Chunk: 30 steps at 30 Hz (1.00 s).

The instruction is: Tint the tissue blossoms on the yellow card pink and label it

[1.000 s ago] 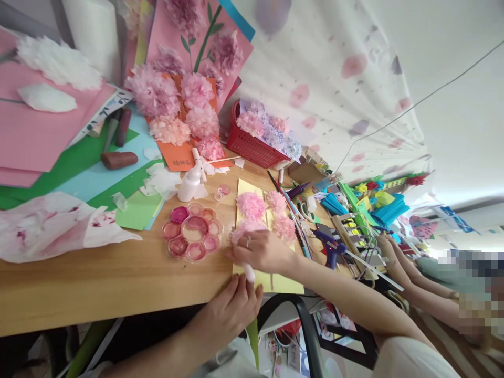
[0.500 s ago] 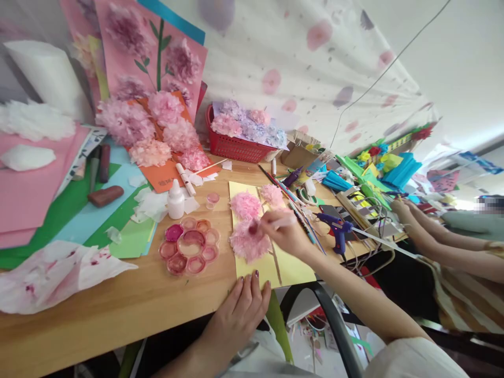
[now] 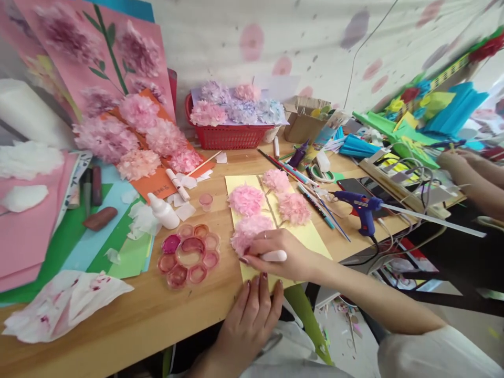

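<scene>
My right hand (image 3: 277,256) is closed on a white stick-shaped tool (image 3: 274,255) and rests on the near end of a yellow card (image 3: 311,235), against the nearest of several pink tissue flowers (image 3: 249,232) on the card. My left hand (image 3: 254,305) lies at the table's near edge just below it, fingers together and flat on the wood, holding nothing. A clear flower-shaped palette (image 3: 189,254) with pink paint sits to the left of the card.
A white glue bottle (image 3: 162,211), paper scraps, coloured sheets and a stained tissue (image 3: 65,302) lie to the left. A red basket (image 3: 228,135) of tissue flowers stands behind. A blue glue gun (image 3: 359,203), pens and cables lie right, where another person's arm (image 3: 470,173) reaches in.
My right hand has come down from the middle of the card to its near end, the tool now lying level. The view has swung right. My left hand stays at the table edge.
</scene>
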Motion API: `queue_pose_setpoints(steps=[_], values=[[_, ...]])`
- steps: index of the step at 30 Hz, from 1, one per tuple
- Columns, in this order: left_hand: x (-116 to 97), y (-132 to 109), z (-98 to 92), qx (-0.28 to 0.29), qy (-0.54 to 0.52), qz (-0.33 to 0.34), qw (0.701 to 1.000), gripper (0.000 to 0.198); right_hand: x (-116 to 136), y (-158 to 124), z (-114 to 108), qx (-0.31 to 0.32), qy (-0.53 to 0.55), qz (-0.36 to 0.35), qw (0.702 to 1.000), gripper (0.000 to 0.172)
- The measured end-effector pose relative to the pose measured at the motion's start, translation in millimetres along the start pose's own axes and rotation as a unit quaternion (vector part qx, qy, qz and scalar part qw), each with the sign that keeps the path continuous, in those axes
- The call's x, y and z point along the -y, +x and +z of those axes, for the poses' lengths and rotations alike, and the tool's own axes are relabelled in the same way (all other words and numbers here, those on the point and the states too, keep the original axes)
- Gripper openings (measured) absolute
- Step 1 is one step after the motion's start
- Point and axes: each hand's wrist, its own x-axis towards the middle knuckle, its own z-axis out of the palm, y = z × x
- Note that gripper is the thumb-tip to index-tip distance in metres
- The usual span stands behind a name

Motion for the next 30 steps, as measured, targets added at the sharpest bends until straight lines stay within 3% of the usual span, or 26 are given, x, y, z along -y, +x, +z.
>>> queue_pose_setpoints(steps=[1, 4, 5, 8, 11, 12, 15, 18, 19, 22, 25, 28, 30], values=[[-0.1, 0.0, -0.3, 0.0, 0.002, 0.003, 1.0, 0.051, 1.7, -0.7, 1.3, -0.006, -0.006, 0.004, 1.0, 0.038], [0.1, 0.6, -0.9, -0.004, 0.014, 0.005, 1.0, 0.052, 1.1, 2.2, 1.5, -0.114, -0.072, 0.072, 0.988, 0.037], [0.3, 0.9, -1.0, -0.006, 0.016, 0.003, 1.0, 0.052, -0.2, 4.4, 1.4, -0.117, -0.082, 0.074, 0.987, 0.037], [0.7, 1.2, -1.0, -0.007, 0.012, 0.0, 1.0, 0.052, -3.8, 12.7, 0.8, -0.022, -0.062, -0.026, 0.998, 0.037], [0.9, 0.7, 0.1, -0.009, 0.012, 0.004, 1.0, 0.05, -4.8, 20.2, -1.4, -0.138, -0.105, 0.083, 0.981, 0.044], [0.9, 0.5, 0.7, -0.012, 0.009, 0.002, 1.0, 0.049, -4.6, 21.9, -2.1, -0.129, -0.093, 0.081, 0.984, 0.043], [1.1, -0.3, 2.4, -0.019, 0.001, -0.003, 1.0, 0.049, -4.9, 25.5, -3.5, 0.03, -0.026, -0.028, 0.999, 0.043], [1.7, -0.7, 2.8, -0.025, 0.008, 0.001, 1.0, 0.049, -8.0, 28.6, -4.4, -0.075, -0.077, 0.079, 0.991, 0.046], [1.9, -0.7, 2.6, -0.026, 0.009, 0.003, 1.0, 0.049, -8.8, 29.2, -4.2, -0.084, -0.084, 0.077, 0.99, 0.046], [2.4, -0.7, 1.6, -0.024, 0.008, 0.005, 1.0, 0.05, -7.9, 29.1, -1.4, -0.002, -0.062, 0.0, 0.998, 0.043], [2.4, -1.2, 1.5, -0.024, 0.017, 0.007, 1.0, 0.051, -4.5, 27.7, 2.5, -0.059, -0.068, 0.077, 0.993, 0.05], [2.0, -1.5, 2.8, -0.028, 0.014, 0.005, 1.0, 0.053, -5.2, 27.5, 2.7, 0.007, -0.039, 0.017, 0.999, 0.039], [1.4, -1.6, 4.0, -0.028, 0.013, 0.003, 1.0, 0.053, -10.1, 29.0, -1.1, -0.029, -0.043, 0.073, 0.996, 0.043]])
